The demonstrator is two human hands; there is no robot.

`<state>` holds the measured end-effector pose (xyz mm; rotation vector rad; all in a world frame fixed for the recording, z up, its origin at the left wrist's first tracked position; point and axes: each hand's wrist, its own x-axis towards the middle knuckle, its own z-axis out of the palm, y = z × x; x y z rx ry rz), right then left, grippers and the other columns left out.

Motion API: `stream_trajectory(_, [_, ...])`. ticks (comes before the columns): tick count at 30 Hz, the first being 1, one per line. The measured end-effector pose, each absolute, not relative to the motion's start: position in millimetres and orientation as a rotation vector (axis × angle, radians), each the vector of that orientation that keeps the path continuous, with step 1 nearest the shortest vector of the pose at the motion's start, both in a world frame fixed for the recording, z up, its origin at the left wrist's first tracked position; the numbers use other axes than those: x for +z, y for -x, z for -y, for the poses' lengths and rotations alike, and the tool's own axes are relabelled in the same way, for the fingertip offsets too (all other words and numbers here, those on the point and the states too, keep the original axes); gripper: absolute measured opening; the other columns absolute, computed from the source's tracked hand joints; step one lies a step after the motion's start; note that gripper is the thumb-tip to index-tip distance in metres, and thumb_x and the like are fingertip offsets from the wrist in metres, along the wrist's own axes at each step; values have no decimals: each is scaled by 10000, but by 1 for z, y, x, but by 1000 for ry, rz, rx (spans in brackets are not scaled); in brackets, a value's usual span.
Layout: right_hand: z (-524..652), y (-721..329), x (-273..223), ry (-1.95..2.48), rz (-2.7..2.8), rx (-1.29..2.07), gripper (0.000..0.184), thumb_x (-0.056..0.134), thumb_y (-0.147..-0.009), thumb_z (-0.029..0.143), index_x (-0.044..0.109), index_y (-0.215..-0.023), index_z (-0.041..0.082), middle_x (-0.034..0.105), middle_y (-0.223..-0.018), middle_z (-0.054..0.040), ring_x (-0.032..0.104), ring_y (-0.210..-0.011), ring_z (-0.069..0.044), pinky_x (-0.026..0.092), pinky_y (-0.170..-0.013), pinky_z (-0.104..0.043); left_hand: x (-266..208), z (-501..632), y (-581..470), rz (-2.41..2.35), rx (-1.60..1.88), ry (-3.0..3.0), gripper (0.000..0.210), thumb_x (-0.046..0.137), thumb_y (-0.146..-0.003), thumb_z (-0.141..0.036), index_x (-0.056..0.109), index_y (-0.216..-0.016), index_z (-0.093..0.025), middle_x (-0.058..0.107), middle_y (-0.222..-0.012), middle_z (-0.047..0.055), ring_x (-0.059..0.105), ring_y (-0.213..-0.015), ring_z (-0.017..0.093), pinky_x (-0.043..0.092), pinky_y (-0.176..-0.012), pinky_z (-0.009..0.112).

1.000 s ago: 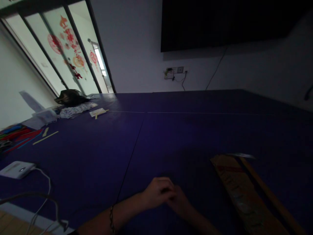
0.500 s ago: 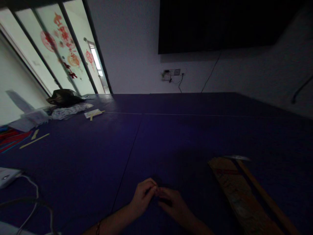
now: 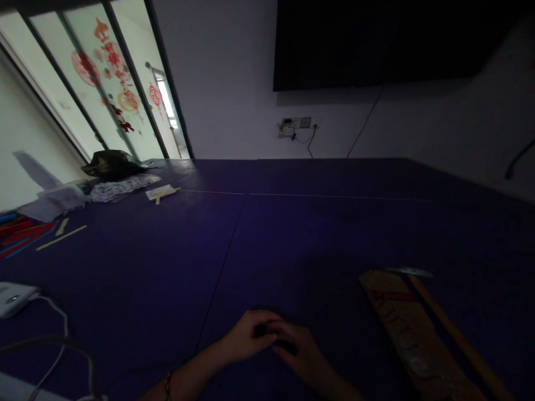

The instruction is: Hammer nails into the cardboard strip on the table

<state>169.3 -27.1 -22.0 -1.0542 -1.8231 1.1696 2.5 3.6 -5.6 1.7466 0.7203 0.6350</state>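
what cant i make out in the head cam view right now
All in the head view:
Between the left hand and right hand: whether they hold anything; their own curl and the dim light hide it.
Brown package: near end cut off by the bottom edge, lettering too dim and blurred to read.
White device: cut off by the left edge.
Black screen: cut off by the top edge.

A purple table (image 3: 276,239) carries a package (image 3: 407,328) and strips (image 3: 62,238).
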Motion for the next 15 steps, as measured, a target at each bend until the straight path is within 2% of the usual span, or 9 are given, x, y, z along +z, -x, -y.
stream_trajectory(5, [31, -170, -33, 1120, 1755, 1124, 304, 539, -704, 157, 627, -993, 194, 699, -980, -96, 660, -881, -208, 518, -801, -331, -10, -6, 2, -637, 649, -1610, 421, 549, -787, -377, 545, -1149, -161, 591, -1111, 105, 550, -1007, 225, 416, -881, 346])
stream_trajectory(15, [28, -166, -27, 1078, 1737, 1154, 253, 528, -719, 151, 657, -933, 190, 709, -957, -90, 663, -886, -203, 523, -791, -306, -9, -9, 0, -622, 600, -1667, 365, 562, -774, -348, 578, -1078, -147, 614, -1014, 85, 563, -925, 205, 433, -832, 325])
